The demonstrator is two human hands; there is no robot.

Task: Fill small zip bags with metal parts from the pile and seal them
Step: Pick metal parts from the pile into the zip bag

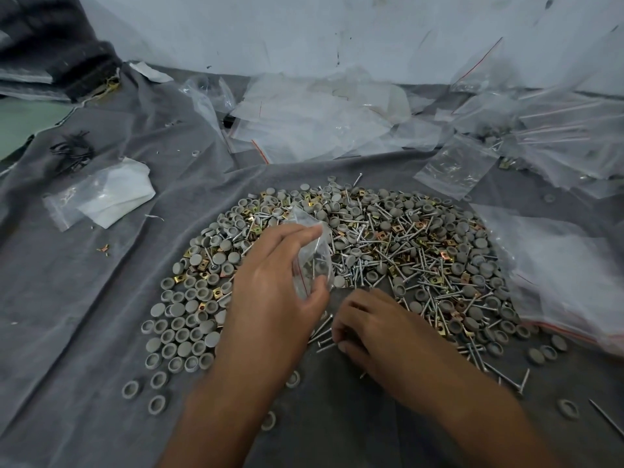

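My left hand (pixel 273 275) holds a small clear plastic zip bag with a red seal line (pixel 312 256) upright over the near edge of the pile, fingers over its top and thumb curled under its bottom corner; through the plastic I can see a few grey parts already inside, so this bag is begun but far from full, and its mouth is not yet pressed closed as far as I can tell; my right hand (pixel 368 327) lies low on the grey felt cloth (pixel 84 315) just beside the bag, fingers curled down over a few loose silver screws (pixel 322 334), though whether I actually have one pinched I cannot tell, since the fingertips hide it; the big heap of mixed metal parts (pixel 388 251), grey round caps, brass-coloured square clips and long screws, spreads wide in front of me and looks barely dented; off to the far right a cluster of clear bags with parts in them (pixel 547 136) suggests some are done, and a loose drift of empty clear bags (pixel 320 119) waits by the pale wall (pixel 304 28); I judge the job early to middling, with most of the pile left to bag and this bag to finish and seal.
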